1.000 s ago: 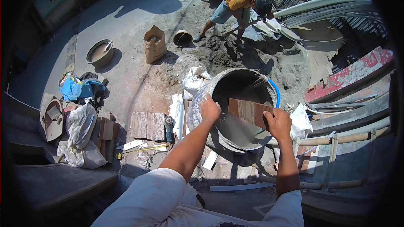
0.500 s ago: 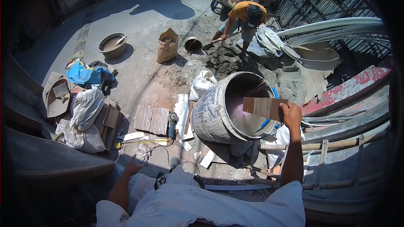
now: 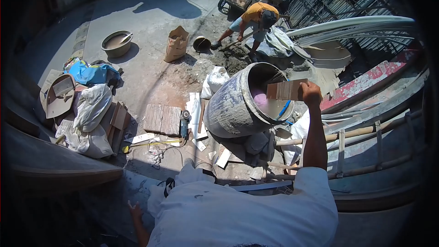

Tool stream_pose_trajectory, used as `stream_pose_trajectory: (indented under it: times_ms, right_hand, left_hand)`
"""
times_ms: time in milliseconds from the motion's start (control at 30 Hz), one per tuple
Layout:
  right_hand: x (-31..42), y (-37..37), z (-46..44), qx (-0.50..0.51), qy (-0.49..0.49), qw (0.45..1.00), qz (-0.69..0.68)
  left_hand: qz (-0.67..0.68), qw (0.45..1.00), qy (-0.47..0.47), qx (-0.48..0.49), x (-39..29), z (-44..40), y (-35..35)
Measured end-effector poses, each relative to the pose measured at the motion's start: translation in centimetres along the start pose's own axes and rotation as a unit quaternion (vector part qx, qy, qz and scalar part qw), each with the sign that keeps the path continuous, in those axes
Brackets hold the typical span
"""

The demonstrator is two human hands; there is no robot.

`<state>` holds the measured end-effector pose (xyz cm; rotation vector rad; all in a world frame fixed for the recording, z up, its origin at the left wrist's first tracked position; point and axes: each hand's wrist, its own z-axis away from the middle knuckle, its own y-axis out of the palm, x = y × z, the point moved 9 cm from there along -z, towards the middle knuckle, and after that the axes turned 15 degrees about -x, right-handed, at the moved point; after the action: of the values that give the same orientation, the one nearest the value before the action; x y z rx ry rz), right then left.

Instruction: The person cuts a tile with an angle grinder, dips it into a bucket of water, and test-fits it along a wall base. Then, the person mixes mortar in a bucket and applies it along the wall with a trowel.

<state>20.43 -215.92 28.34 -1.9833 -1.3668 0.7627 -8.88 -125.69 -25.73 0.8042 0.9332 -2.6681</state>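
Observation:
My right hand grips the right end of a brown, striped tile, held over the mouth of a large grey drum. The drum leans with its opening toward the right; greyish liquid and a pink patch show inside, along with a blue strip at the rim. Down at the lower left, my left hand hangs low beside my shirt with its fingers apart and nothing in them.
A co-worker bends over wet mortar with a shovel. A paper sack, a basin, tiles, a grinder and white sacks lie on the left. A bamboo ladder is at the right.
My left hand has left the drum rim and dropped to the lower left. My right hand has lifted the tile up from inside the drum's mouth. The view has shifted.

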Motion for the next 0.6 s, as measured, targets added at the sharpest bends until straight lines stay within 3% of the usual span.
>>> stream_pose_trajectory:
  times_ms: [67,200,300,333,367,400,467,500,567,600]
  right_hand:
    - [0.8,-5.4,-0.3,0.007,0.208,0.978,0.005]
    - [4.0,-11.8,-0.7,-0.027,0.153,0.981,-0.113]
    - [7.7,-14.2,-1.0,0.010,0.092,0.977,-0.191]
    - [9.2,-14.5,-1.0,0.036,0.064,0.970,-0.233]
    - [9.0,-13.7,-1.0,0.067,0.054,0.979,-0.185]
    - [11.4,-14.1,-0.6,0.073,0.047,0.969,-0.231]
    - [11.7,-10.8,0.2,0.154,0.024,0.962,-0.226]
    - [9.3,-7.3,0.7,0.091,0.028,0.972,-0.216]
    - [15.4,-6.2,3.8,0.136,0.040,0.942,-0.303]
    - [15.1,-1.5,4.6,0.148,-0.069,0.962,-0.218]
  left_hand:
    - [0.050,0.999,0.005,0.012,0.7,0.7,-0.6]
    - [0.005,0.999,0.037,0.019,2.7,-0.1,-4.8]
    - [-0.004,0.998,0.067,-0.012,2.8,-0.1,-8.6]
    - [-0.052,0.991,0.121,-0.031,3.6,-1.6,-9.1]
    - [-0.071,0.990,0.116,-0.048,0.0,1.7,-10.8]
    - [-0.082,0.986,0.133,-0.054,-0.6,2.0,-11.3]
    - [-0.070,0.992,0.103,-0.036,-1.1,2.0,-10.8]
    - [-0.033,0.992,0.117,-0.014,-3.9,4.5,-11.5]
    - [0.001,0.992,0.128,-0.016,-5.0,5.5,-11.3]
    - [0.002,0.990,0.140,-0.015,-6.3,6.8,-11.6]
